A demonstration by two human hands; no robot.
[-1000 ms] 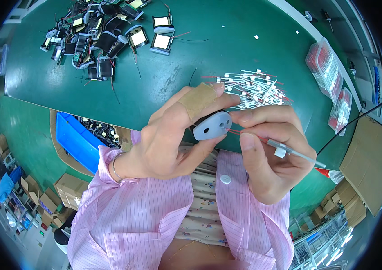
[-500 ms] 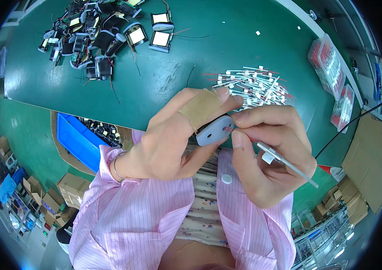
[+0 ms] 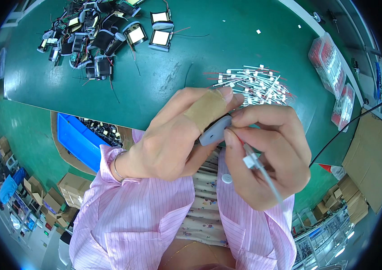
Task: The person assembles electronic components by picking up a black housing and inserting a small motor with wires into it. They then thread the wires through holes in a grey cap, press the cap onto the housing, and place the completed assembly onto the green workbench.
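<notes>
Between the fingers and thumb of my left hand (image 3: 164, 146) is a small black device with a grey oval end cap (image 3: 214, 132); most of its body is hidden by the hand. A strip of tan tape wraps one of the left fingers. My right hand (image 3: 274, 157) pinches the front end of a thin wire lead (image 3: 250, 160) against the cap's right side. Red wire shows near the fingertips, then a white plug and a pale, blurred length trailing over the palm. Whether the wire's tip sits inside a hole of the cap is covered by the fingertips.
On the green table (image 3: 164, 76) lie a loose heap of white and red leads (image 3: 256, 87) and a pile of black devices (image 3: 94, 38). Clear plastic boxes of leads (image 3: 327, 63) stand at the right edge. A blue bin (image 3: 78, 141) sits at the lower left.
The grey cap has turned, so its face looks narrower. My right hand has shifted slightly left, and the lead's trailing end has swung down and left.
</notes>
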